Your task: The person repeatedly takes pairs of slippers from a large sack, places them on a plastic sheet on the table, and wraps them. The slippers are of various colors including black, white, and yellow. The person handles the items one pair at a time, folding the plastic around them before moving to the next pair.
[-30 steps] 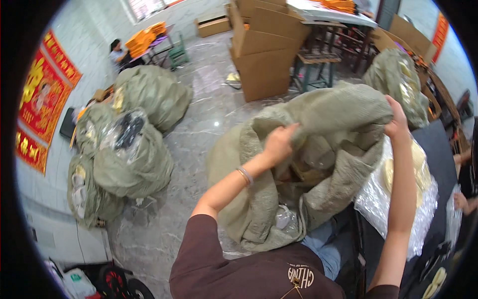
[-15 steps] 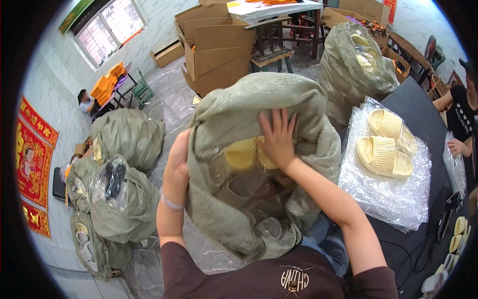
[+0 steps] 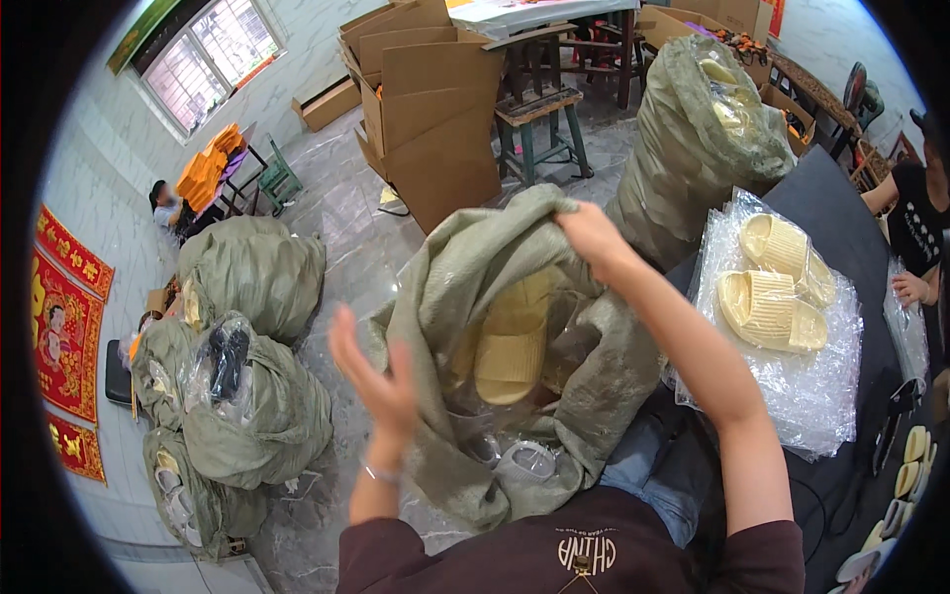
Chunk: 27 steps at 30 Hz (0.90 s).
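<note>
A large grey-green woven sack (image 3: 426,396) stands upright in front of me with its mouth gaping. Inside it lie pale yellow slippers (image 3: 512,356) in clear plastic, and a grey-white slipper (image 3: 524,463) shows at the near side. At the sack's far right rim, my right hand (image 3: 591,238) has its fingers closed round the bunched cloth. My left hand (image 3: 381,381) is off the cloth, beside the left rim, fingers apart and a little blurred. A pale band circles the left wrist.
On the dark table (image 3: 836,198) at right, yellow slippers (image 3: 777,282) rest on stacked clear bags (image 3: 792,396). Another full sack (image 3: 683,148) stands beyond. Several filled sacks (image 3: 252,396) crowd the left. Cardboard boxes (image 3: 435,119) and a stool (image 3: 539,124) are ahead. A co-worker's hand (image 3: 910,289) is at far right.
My right hand has come out of the sack and taken hold of its far right rim. My left hand has let go of the left rim. The sack's far edge has sunk and folded inward.
</note>
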Tool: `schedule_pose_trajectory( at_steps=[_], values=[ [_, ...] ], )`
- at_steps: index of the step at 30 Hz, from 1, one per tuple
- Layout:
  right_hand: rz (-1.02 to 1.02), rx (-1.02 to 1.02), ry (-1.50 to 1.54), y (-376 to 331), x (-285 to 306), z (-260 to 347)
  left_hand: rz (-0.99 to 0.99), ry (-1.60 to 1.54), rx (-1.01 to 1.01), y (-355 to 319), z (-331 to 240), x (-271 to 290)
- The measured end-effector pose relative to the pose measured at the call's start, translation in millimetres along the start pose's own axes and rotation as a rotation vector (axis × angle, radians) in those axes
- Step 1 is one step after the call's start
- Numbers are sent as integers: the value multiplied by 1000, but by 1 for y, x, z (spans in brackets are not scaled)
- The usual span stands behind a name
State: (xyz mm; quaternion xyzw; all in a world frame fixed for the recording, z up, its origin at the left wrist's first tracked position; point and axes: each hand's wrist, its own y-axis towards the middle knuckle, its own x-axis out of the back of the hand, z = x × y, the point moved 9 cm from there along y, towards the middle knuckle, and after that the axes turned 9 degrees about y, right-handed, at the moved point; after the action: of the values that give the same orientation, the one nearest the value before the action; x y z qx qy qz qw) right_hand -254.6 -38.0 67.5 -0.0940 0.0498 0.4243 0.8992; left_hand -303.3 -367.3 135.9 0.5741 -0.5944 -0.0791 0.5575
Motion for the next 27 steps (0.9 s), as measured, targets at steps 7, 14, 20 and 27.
schedule_pose_trajectory(
  at_steps=[7,14,20,27],
  values=[
    [176,-291,-1,-1,-17,11,530,807,366,-211,125,11],
    [458,-373,-88,-43,-39,8,595,-206,1130,-247,251,34],
    [583,-365,816,-28,-36,78,173,65,269,-31,169,119],
    [74,146,1184,14,-43,126,-120,-295,-18,136,146,200]
  ],
)
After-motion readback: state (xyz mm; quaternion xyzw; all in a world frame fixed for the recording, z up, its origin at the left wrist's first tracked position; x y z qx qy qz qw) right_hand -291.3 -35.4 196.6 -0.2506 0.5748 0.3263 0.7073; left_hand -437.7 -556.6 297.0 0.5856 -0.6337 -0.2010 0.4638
